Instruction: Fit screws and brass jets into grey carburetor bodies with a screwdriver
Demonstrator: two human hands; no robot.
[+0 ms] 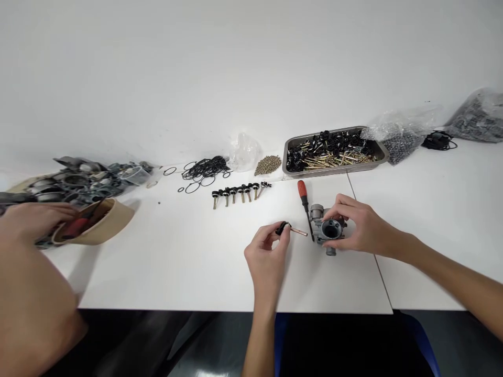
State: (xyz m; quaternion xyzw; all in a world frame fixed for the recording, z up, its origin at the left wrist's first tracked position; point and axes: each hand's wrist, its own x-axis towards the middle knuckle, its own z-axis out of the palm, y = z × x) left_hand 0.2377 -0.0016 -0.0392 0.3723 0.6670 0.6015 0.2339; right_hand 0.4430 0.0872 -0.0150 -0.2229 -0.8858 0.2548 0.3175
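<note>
1. Carburettor body (332, 230) is resting on the right-hand part of the worktop (196, 262), between front and back edges; notes are running left to right towards it.
2. Far left, a co-worker's hand (43, 214) is closing over the rim of a beige container (113, 225), beside heaped metal parts (74, 180).
3. Along the back edge, black rings (208, 167) and small brass-coloured pieces (268, 165) are lying in separate heaps, probably to avoid mixing. Nearer the front, capped parts (233, 192) are standing in a row, presumably for easy picking.
4. Left hand (269, 251): thumb and forefinger are nearly closed, pinching a black-capped part (298, 231) by its cap, apparently leaving the stem free. The stem is pointing towards the body, apart from it.
5. Screwdriver (304, 201) is lying just left of the body, handle towards the back edge, likely within easy reach.
6. Right hand (361, 228): fingers are spreading moderately, gripping the body, probably to steady it. It is sitting between thumb (front-edge side) and fingertips (back-edge side), round opening facing up, uncovered.
</note>
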